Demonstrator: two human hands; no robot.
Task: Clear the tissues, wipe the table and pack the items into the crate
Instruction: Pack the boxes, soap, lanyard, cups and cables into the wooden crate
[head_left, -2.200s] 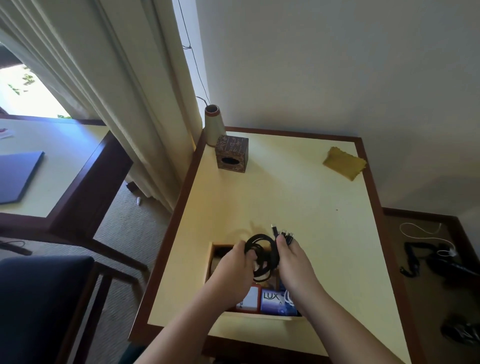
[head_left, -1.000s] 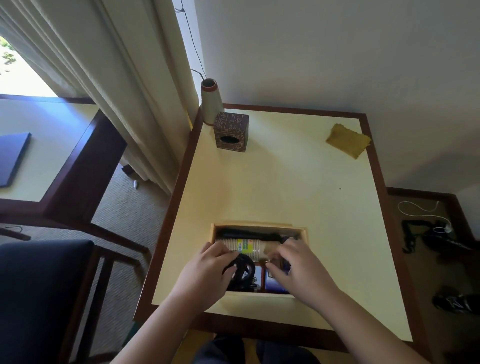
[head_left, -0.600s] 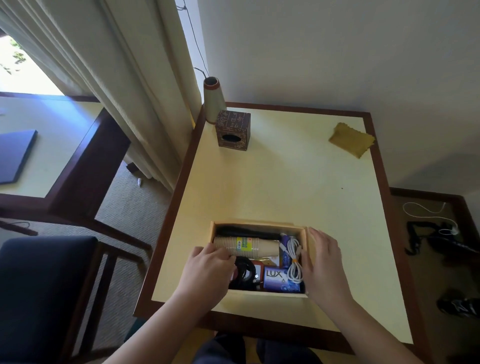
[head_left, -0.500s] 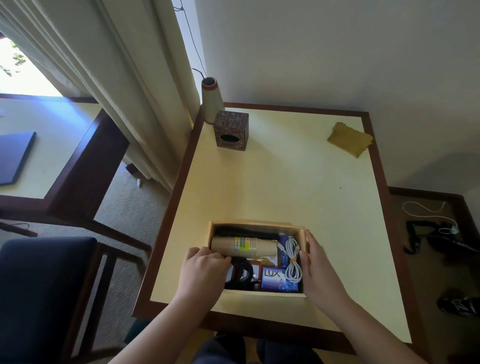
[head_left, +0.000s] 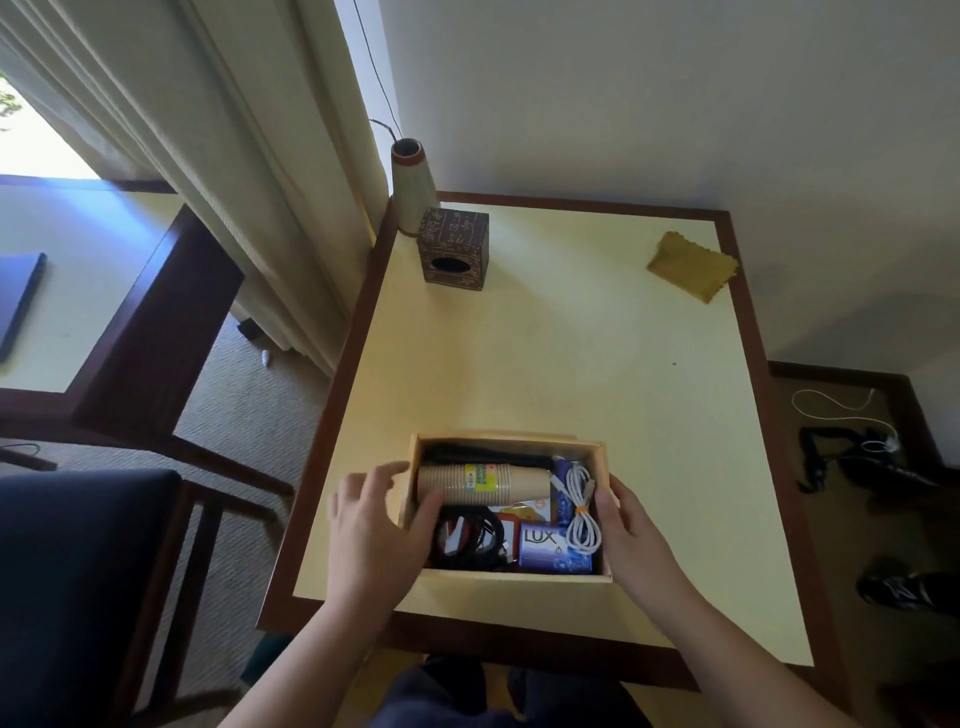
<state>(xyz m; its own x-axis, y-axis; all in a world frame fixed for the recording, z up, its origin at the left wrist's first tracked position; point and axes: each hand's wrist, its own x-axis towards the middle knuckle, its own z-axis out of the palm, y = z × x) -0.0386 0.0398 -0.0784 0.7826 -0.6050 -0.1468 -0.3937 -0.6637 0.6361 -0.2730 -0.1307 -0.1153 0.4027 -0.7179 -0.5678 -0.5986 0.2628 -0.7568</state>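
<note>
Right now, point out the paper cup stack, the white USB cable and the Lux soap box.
paper cup stack (head_left: 483, 484), head view, on its printed label.
white USB cable (head_left: 583, 519), head view, on the bundled coil.
Lux soap box (head_left: 550, 545), head view, on its purple top face.

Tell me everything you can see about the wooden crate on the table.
The wooden crate is a shallow, open-topped rectangular box of pale, plain wood, sitting flat near the front edge of the yellow table. Inside lie a stack of paper cups on its side, a coiled white cable, a black cable, and a purple LUX soap box. The left hand reaches over its left wall; the right hand rests against its right wall.
</note>
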